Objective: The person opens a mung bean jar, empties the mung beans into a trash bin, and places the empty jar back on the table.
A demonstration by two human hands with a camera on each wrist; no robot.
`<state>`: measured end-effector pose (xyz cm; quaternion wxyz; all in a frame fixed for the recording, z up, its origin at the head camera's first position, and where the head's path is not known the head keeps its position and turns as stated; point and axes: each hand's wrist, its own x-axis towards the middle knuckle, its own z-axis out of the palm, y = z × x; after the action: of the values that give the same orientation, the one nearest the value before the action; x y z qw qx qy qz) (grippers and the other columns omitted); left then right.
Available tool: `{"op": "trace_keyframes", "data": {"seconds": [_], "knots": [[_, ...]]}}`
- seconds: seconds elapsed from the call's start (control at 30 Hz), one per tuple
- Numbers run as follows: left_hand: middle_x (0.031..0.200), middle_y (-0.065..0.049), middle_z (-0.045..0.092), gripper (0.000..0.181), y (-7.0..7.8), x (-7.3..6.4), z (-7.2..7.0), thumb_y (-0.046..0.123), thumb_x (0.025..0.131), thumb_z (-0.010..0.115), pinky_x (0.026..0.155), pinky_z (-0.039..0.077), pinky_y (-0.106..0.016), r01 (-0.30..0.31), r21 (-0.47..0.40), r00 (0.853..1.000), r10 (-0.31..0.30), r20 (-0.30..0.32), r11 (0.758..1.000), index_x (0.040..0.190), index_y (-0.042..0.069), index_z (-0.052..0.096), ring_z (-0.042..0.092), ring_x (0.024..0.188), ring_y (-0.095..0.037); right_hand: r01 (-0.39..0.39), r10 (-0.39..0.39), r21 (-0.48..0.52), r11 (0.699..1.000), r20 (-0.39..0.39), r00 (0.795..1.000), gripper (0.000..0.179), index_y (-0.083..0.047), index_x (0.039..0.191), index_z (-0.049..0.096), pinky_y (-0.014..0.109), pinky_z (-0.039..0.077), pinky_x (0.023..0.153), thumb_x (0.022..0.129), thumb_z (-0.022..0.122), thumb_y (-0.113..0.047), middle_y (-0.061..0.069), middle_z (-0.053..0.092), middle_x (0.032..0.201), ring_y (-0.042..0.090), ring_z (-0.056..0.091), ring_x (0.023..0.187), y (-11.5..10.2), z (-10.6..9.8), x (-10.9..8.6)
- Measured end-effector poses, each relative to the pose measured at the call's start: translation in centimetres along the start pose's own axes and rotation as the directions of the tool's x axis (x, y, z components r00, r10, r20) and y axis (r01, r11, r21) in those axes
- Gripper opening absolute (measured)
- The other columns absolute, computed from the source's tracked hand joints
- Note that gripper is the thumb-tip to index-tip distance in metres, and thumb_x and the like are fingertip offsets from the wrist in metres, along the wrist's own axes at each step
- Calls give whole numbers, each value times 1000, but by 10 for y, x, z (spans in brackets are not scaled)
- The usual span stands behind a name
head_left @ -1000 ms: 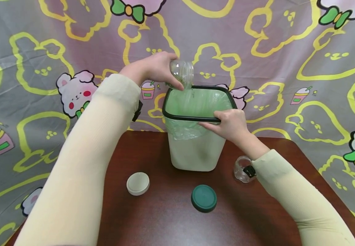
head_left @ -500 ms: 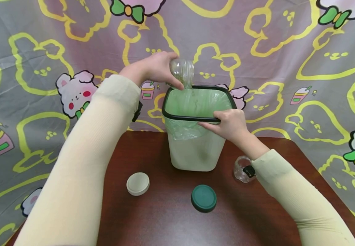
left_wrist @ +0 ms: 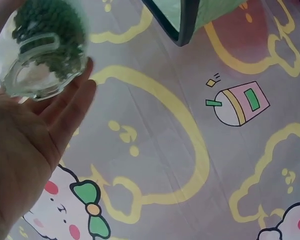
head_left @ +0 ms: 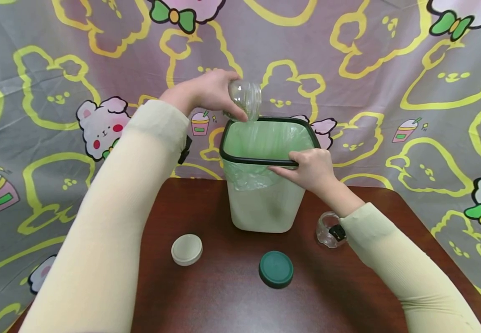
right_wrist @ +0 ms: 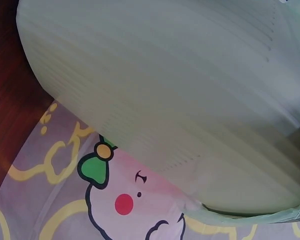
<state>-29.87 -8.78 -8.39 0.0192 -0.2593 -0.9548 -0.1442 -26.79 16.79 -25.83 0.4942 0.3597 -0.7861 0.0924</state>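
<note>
My left hand [head_left: 213, 92] grips a clear glass jar [head_left: 249, 99], tipped on its side with its mouth over the left back part of the bin's opening. Small dark green bits [left_wrist: 52, 30] lie inside the jar in the left wrist view. Below it stands a pale trash bin [head_left: 265, 206] with a black rim [head_left: 257, 160] and a light green plastic liner [head_left: 250, 138]. At the rim's front right corner, my right hand [head_left: 313, 169] pinches the edge, thumb below. The right wrist view is mostly filled by the bin's side [right_wrist: 140, 75].
On the brown table [head_left: 224, 296] lie a cream lid [head_left: 187, 249] and a dark green lid [head_left: 276, 268]. A second clear glass jar [head_left: 327, 233] stands by the right wrist, partly hidden by a black wrist device [head_left: 337, 232]. A patterned cloth [head_left: 361, 92] hangs behind.
Specks that showed beneath the jar's mouth earlier are no longer visible there. Both hands and the bin keep nearly the same places.
</note>
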Motion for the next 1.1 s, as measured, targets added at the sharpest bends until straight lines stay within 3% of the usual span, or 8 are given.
{"op": "trace_keyframes", "data": {"seconds": [0.13, 0.27, 0.4, 0.63, 0.9, 1.1], "knots": [[143, -10, 44, 105, -1, -1, 1, 46, 74, 81, 100, 39, -36, 9, -14, 999, -8, 39, 1000, 153, 6, 24, 47, 122, -23, -1, 1, 1, 1000, 5, 1000, 66, -17, 55, 27, 31, 14, 35, 90, 39, -72, -6, 21, 44, 10, 19, 35, -1, 0, 1], [127, -9, 54, 96, -2, 0, 2, 43, 73, 83, 93, 43, -35, -12, -40, 1000, 12, 2, 999, 147, 6, 35, 54, 107, -22, 0, 0, 8, 1000, -1, 1000, 66, -18, 55, 27, 31, 14, 35, 91, 40, -71, -6, 21, 44, 10, 19, 34, -1, 1, 0], [133, -9, 51, 98, -2, 0, 2, 47, 71, 82, 98, 40, -36, -10, -19, 999, 9, -30, 1000, 148, 7, 35, 50, 116, -23, 4, -4, 11, 1000, -9, 1000, 66, -17, 54, 26, 31, 14, 35, 90, 41, -71, -5, 20, 44, 10, 19, 34, -1, 1, 0], [140, -9, 46, 105, -3, 0, 3, 46, 73, 81, 96, 41, -35, 30, -20, 998, -29, 56, 999, 153, 7, 25, 48, 114, -22, -1, 1, 9, 1000, 12, 1000, 67, -17, 55, 27, 31, 15, 35, 91, 40, -71, -5, 21, 44, 10, 19, 34, 0, -1, 0], [146, -10, 41, 106, -6, 0, 3, 47, 72, 82, 104, 35, -37, 22, -7, 1000, -22, 5, 1000, 152, 8, 26, 42, 128, -23, -2, 2, 12, 1000, 17, 1000, 67, -17, 55, 27, 31, 14, 35, 91, 39, -72, -5, 21, 44, 10, 19, 34, -1, 0, 1], [133, -8, 50, 97, -7, -2, 3, 43, 73, 82, 95, 42, -37, 8, -18, 1000, -8, 26, 1000, 148, 7, 33, 49, 112, -23, -1, 1, 14, 1000, 20, 1000, 67, -17, 55, 27, 31, 14, 36, 91, 39, -72, -5, 21, 44, 10, 19, 35, -1, 1, 2]]}}
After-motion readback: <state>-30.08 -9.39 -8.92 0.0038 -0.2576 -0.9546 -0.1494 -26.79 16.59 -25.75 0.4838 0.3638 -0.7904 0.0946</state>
